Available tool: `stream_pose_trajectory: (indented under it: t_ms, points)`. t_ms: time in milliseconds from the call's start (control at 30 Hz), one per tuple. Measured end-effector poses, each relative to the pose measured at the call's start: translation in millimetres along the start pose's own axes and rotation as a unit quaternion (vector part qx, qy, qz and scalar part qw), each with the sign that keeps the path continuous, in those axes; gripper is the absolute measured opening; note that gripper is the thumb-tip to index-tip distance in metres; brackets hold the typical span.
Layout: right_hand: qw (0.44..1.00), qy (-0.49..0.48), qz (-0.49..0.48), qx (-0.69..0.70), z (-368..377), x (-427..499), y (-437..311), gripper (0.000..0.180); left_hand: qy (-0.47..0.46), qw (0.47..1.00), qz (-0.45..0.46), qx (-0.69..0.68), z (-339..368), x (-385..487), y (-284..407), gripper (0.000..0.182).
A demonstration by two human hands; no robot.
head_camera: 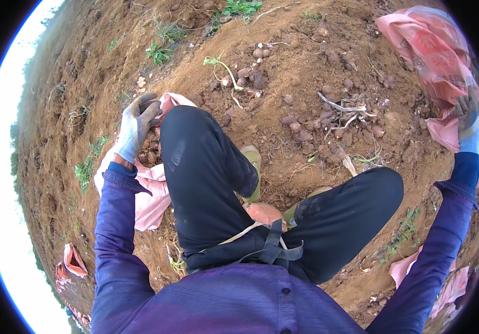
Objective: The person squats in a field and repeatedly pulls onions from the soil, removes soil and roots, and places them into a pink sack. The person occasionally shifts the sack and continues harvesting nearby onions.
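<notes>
My left hand (138,125), in a soiled work glove, hovers over an open pink woven sack (151,196) beside my left knee; brown tubers show inside it, and the fingers are curled apart with nothing visible between them. Far to the right, my right hand (470,115), gloved too, lies against a second pink woven sack (435,54) that bears printing; whether the fingers grip the cloth, I cannot tell. Between and beyond my knees, small round tubers (295,127) and a clump of them with a green stalk (245,77) rest on the brown soil.
Dry leaves and stalks (343,108) lie among the tubers. Green weeds (158,54) grow at the upper left. More pink sacks (450,290) are at the lower right, others (72,261) at the lower left. A rounded orange-pink object (264,213) sits between my legs.
</notes>
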State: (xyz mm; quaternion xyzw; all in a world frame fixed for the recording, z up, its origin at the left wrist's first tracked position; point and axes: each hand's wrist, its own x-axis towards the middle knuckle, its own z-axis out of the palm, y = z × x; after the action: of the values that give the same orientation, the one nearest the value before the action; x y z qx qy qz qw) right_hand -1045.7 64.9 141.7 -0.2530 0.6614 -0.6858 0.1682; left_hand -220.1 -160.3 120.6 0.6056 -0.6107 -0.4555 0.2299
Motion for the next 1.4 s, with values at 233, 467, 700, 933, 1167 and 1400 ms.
stream_pose_trajectory:
  t_ms: [233,467,700,933,1167,1400]
  points:
    - [0.975,-0.194,0.056,-0.088,187.9,-135.1,-39.1,0.052,-0.034,0.999,-0.025,-0.027,-17.0,-26.3,-53.8,0.043]
    - [0.928,-0.345,0.055,-0.133,287.9,-196.0,10.0,0.058,-0.080,0.996,0.026,0.023,8.3,33.0,-45.7,0.043]
    - [0.833,-0.427,0.006,-0.352,286.6,-160.1,104.6,0.032,-0.149,0.921,0.209,0.293,196.4,213.4,-74.5,0.053]
    - [0.831,-0.461,0.073,-0.302,311.2,-136.5,225.3,0.034,-0.117,0.815,0.258,0.505,280.3,299.8,-114.2,0.063]
    - [0.840,-0.497,0.173,-0.131,397.9,-157.1,273.2,0.056,-0.243,0.969,-0.029,-0.023,235.5,297.5,-75.5,0.055]
    - [0.820,-0.545,0.172,-0.032,427.6,-156.2,265.2,0.097,-0.301,0.946,0.081,0.087,275.6,250.4,-46.1,0.057]
